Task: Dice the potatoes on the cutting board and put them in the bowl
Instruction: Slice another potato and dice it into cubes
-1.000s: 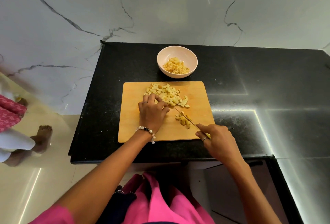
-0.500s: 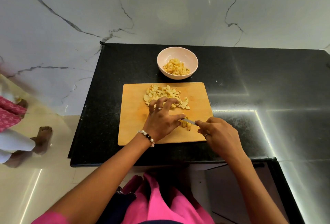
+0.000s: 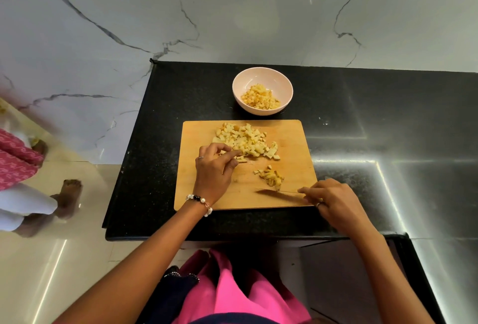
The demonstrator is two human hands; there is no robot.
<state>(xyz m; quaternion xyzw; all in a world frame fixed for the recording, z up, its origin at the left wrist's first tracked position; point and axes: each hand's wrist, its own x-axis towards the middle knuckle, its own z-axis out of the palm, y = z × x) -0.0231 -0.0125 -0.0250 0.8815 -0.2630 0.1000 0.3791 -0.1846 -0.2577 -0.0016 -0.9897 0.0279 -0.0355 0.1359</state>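
- A pale bowl (image 3: 262,75) stands just beyond the wooden cutting board (image 3: 201,194) on the black counter (image 3: 388,116), already holding diced potato.
- The large pile of potato dice (image 3: 245,140) lies at the board's far middle; a small pile (image 3: 271,177) lies nearer the right edge.
- The left hand (image 3: 214,166), fingers curled, touches the large pile's near edge; whether it holds any pieces I cannot tell.
- The right hand (image 3: 333,202) grips the knife (image 3: 279,191), whose blade lies flat along the board's near edge, just beside the small pile.
- The counter stretches bare to the right; a second person's foot (image 3: 69,194) stands on the floor at left.
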